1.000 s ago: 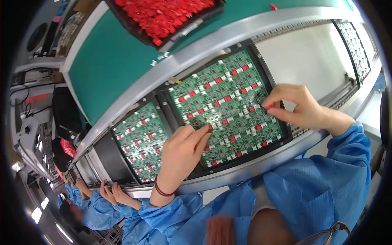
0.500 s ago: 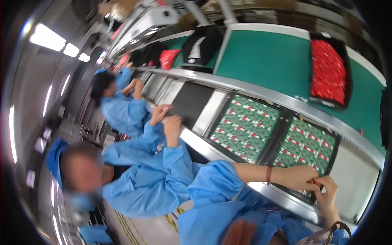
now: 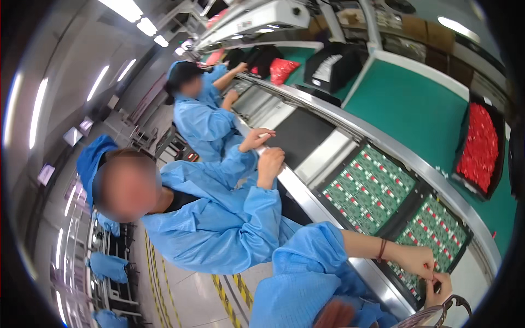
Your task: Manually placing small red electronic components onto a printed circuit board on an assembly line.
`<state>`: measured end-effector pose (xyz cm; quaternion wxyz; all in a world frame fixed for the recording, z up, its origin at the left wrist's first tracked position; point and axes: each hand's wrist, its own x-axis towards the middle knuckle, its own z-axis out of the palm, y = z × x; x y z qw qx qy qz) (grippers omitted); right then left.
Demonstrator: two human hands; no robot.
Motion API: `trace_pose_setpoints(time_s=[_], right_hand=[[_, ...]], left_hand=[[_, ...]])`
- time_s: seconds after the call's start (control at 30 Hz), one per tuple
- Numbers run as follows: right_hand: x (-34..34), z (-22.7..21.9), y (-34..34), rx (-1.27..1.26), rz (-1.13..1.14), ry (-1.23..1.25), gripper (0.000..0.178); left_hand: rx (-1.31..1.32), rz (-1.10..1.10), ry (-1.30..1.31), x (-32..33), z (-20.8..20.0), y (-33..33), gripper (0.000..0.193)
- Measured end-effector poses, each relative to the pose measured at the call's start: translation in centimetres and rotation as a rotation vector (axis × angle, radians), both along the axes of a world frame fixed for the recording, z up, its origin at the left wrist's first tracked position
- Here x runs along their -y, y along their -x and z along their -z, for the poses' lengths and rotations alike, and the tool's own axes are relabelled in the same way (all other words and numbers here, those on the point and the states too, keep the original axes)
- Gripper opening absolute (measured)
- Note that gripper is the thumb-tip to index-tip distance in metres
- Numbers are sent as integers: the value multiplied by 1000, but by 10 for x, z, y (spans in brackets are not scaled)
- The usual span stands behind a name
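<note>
My left hand [image 3: 416, 261], with a dark red cord on its wrist, reaches across the near edge of a panel of green circuit boards [image 3: 430, 232]. Its fingers are pinched and meet those of my right hand [image 3: 439, 290], also closed, at the panel's lower right corner. Whatever lies between the fingertips is too small or hidden to make out. Rows of small red and white parts sit on the boards, which rest in a black frame. To its left lies a second framed panel of green boards [image 3: 372, 188] with similar rows.
A black bin of red parts [image 3: 480, 153] stands on the green bench [image 3: 407, 104] beyond a metal rail. To my left, a co-worker in a blue smock [image 3: 219, 224] rests both hands at the line's edge; another person [image 3: 199, 117] works farther along. Eyeglasses [image 3: 451, 311] intrude at lower right.
The view has swung left, so the line and people appear farther right and more of the aisle shows. My hands stay pinched together over the same panel's corner.
</note>
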<state>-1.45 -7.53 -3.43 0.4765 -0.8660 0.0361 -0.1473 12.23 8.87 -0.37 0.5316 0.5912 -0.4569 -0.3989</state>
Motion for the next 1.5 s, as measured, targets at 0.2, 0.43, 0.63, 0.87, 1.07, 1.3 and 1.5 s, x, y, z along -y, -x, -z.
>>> trace_pose_setpoints(time_s=[0.2,0.43,0.63,0.87,1.07,1.3,1.5], right_hand=[[-10,-26,-28,122,-152,22,19],[4,-34,-31,27,-79,-102,19],[4,-26,-28,45,15,-235,18],[10,-27,-32,105,-48,-37,17],[16,-25,-38,71,-94,18,21],[19,-33,-38,-57,12,-23,18],[28,-30,-38,-155,-45,122,16]], left_hand=[[-53,-135,-172,-22,-3,-19,19],[-334,-216,-343,-25,-12,-41,22],[-355,-280,-337,-24,-14,-38,20],[-299,-368,-268,-29,-17,-39,18],[-90,-397,-302,-33,-15,-50,18],[-220,-443,-287,-29,-11,-48,19],[-210,-383,-388,-31,-12,-48,17]])
